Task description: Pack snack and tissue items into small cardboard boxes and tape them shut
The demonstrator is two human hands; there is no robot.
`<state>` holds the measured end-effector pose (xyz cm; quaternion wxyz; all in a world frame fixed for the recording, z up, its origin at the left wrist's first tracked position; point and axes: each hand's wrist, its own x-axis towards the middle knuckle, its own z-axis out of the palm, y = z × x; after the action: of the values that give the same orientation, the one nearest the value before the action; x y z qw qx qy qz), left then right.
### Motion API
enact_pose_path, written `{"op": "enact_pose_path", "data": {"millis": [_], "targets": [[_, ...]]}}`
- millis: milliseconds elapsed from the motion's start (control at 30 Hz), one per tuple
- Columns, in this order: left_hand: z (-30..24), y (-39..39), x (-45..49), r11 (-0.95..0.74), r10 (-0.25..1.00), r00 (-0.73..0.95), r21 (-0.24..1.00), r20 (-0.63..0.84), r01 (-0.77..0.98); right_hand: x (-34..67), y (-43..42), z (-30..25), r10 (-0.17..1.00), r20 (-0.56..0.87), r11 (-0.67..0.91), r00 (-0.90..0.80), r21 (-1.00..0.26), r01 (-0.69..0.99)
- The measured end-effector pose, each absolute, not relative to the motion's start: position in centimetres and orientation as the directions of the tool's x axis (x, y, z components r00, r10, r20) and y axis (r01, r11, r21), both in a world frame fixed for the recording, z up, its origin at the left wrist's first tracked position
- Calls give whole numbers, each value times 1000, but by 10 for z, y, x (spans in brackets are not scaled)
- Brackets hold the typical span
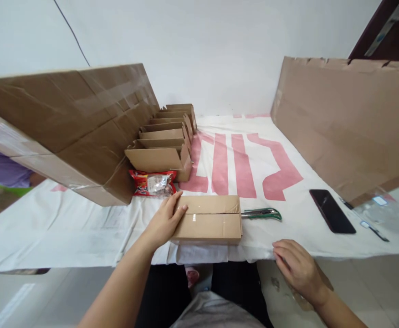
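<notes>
Unclenched left hand [165, 221] touches oblong brown cardboard box [208, 218] by red-lettered white tablecloth [83, 243] front edge; right hand [298, 269] half-curled, grasp unclear.

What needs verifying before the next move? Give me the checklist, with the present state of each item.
1. Small carton's top flaps down: ok, they meet along a seam.
2. Tape over that seam: cannot tell.
3. Left hand on the carton: ok, at its left end.
4. Right hand empty: cannot tell, its fingers are curled.
5. Green-handled cutter well apart from the carton: not ok, its front end is right at the carton's right side.
6. Phone apart from the carton: ok, well to the right.
</notes>
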<state>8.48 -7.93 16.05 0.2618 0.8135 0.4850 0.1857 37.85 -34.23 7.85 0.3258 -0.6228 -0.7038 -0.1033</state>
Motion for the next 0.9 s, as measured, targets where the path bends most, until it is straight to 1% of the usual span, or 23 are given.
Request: {"op": "enact_pose_path", "data": {"millis": [100, 167, 267, 333, 433, 600, 667, 767, 833, 900], "targets": [[162, -81, 84, -394, 887, 460, 604, 50, 693, 379, -342, 68, 821, 552, 292, -146, -186, 938], [163, -82, 84, -390, 888, 458, 603, 47, 696, 378, -344, 59, 844, 498, 334, -198, -200, 921], [163, -82, 84, -388, 889, 457, 599, 42, 700, 376, -349, 48, 878, 451, 304, -164, -258, 917], [164, -82, 85, -388, 890, 454, 597, 44, 702, 376, -353, 42, 886, 446, 284, -130, -298, 912], [164, -82, 85, -383, 892, 449, 593, 40, 708, 378, -357, 38, 877, 472, 268, -85, -335, 903], [164, -81, 86, -376, 895, 445, 598, 35, 708, 379, -351, 35, 850, 526, 184, 34, -355, 917], [163, -81, 86, -377, 895, 445, 602, 40, 704, 377, -344, 35, 854, 520, 177, 32, -349, 920], [164, -83, 85, -377, 895, 444, 606, 44, 701, 372, -334, 38, 881, 473, 211, -28, -338, 917], [165, -84, 85, -375, 895, 443, 607, 42, 700, 370, -330, 40, 892, 450, 227, -48, -354, 907], [166, -85, 86, -371, 897, 441, 610, 39, 701, 369, -328, 42, 893, 449, 223, -31, -382, 897]]}}
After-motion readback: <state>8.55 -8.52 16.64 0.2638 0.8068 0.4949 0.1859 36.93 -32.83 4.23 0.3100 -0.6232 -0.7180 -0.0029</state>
